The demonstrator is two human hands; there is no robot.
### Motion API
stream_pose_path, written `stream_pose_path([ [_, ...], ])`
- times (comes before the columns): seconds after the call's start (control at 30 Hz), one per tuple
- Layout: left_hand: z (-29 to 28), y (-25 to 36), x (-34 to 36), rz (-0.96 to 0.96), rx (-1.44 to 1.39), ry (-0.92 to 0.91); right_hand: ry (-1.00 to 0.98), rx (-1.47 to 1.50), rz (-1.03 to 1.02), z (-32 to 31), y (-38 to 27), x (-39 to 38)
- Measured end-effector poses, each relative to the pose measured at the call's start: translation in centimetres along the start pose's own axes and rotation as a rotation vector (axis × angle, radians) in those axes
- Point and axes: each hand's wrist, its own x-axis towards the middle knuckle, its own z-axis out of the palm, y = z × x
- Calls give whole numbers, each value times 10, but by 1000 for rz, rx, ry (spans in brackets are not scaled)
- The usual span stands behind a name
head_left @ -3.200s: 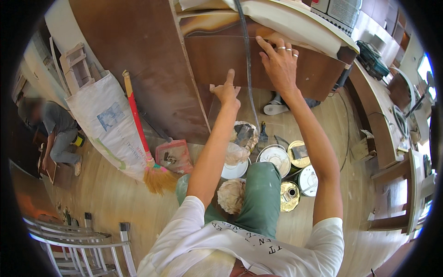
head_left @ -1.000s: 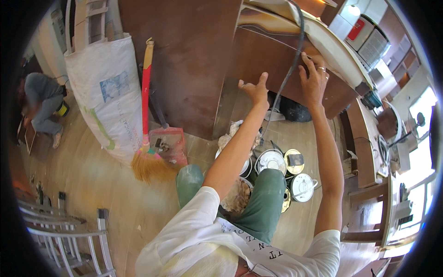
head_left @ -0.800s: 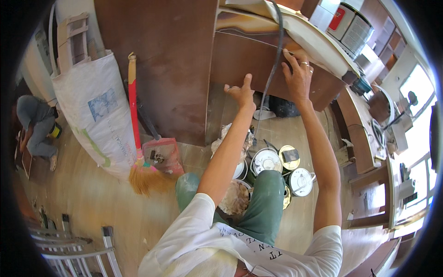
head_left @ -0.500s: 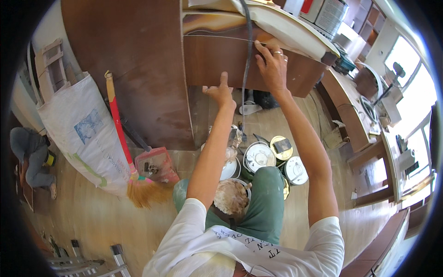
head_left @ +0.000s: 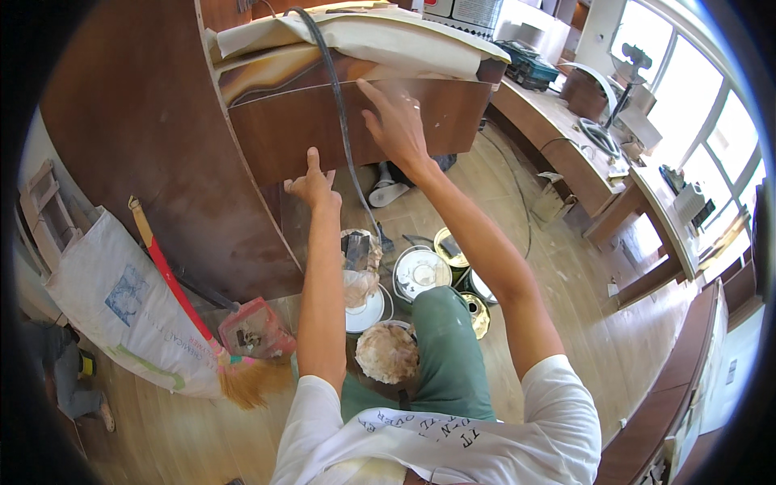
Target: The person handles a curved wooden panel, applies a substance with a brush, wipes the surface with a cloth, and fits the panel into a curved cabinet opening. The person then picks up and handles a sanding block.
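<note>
A brown wooden panel (head_left: 283,133) forms the front of the counter before me, below a dark-and-amber patterned edge (head_left: 279,73). My left hand (head_left: 315,187) is at the panel's lower edge, thumb raised against its face and fingers pointing left, apart from the thumb. My right hand (head_left: 400,125) lies over the panel's face near its upper seam, fingers stretched and slightly blurred; a ring shows on it. I see nothing held in either hand. A dark cable (head_left: 338,101) hangs over the counter between my hands.
Lidded paint cans (head_left: 420,273) and a brown-stained fluffy cream wad (head_left: 388,353) stand by my knees. At left are a broom (head_left: 174,283), a red dustpan (head_left: 257,327), a white sack (head_left: 133,299) and another person (head_left: 73,380). A workbench (head_left: 550,137) runs along the right.
The view has swung right, so the counter and both hands sit further left in it. My right hand's fingers have straightened and spread; the left keeps its place at the lower edge.
</note>
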Motion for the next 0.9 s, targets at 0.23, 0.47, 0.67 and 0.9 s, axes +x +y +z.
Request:
stream_pose_path([
  [0.23,0,-2,0,-17,-9,-87,393,-193,290,-48,111,-43],
  [0.47,-2,-2,-1,10,61,-18,194,335,821,-72,171,-57],
  [0.67,-3,-5,6,24,74,7,396,-101,468,-63,148,-64],
  [0.9,-9,-13,18,36,63,-35,121,-38,221,-22,131,-103],
])
